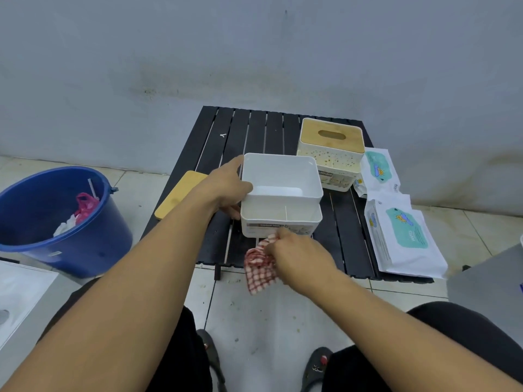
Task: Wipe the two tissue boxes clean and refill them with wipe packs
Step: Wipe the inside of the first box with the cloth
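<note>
An open white tissue box without its lid stands near the front of the black slatted table. My left hand grips its left wall, thumb over the rim. My right hand holds a red-and-white checked cloth pressed against the box's front face. Its bamboo lid lies at the table's left edge. A second tissue box with its bamboo lid on stands behind to the right. Two wipe packs lie at the right: one far, one near.
A blue bucket holding pink and white scraps stands on the tiled floor to the left. A grey surface juts in at the right, a white one at the lower left. My knees and feet are below the table's front edge.
</note>
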A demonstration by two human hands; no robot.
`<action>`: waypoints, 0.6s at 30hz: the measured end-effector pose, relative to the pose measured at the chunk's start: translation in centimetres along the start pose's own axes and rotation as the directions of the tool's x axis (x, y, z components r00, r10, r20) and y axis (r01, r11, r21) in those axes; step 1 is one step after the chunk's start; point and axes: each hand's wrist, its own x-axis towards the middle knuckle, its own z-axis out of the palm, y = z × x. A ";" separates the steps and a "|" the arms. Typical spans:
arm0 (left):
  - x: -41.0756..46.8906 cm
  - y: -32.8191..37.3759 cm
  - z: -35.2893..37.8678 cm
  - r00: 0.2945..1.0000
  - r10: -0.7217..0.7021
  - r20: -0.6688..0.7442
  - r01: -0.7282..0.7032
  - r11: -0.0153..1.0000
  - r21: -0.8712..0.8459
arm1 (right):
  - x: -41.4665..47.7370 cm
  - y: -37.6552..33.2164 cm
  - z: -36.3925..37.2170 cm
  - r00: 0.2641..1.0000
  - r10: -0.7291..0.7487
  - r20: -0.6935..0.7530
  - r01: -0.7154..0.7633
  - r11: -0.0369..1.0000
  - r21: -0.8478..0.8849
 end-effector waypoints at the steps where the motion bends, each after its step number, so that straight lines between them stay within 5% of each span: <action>1: 0.0 0.0 0.0 1.000 -0.002 0.000 0.002 1.000 0.001 | -0.2 1.1 -0.2 0.999 0.019 0.035 -0.019 1.000 0.014; 11: -0.3 0.0 -0.5 1.000 -0.013 -0.002 0.013 1.000 0.007 | 1.6 11.3 -1.2 0.910 0.321 0.263 -0.364 0.921 0.135; 18: -0.4 -0.1 -0.4 1.000 -0.014 0.005 0.014 1.000 -0.001 | 3.5 12.9 -0.9 0.825 0.564 0.030 -0.540 0.772 0.336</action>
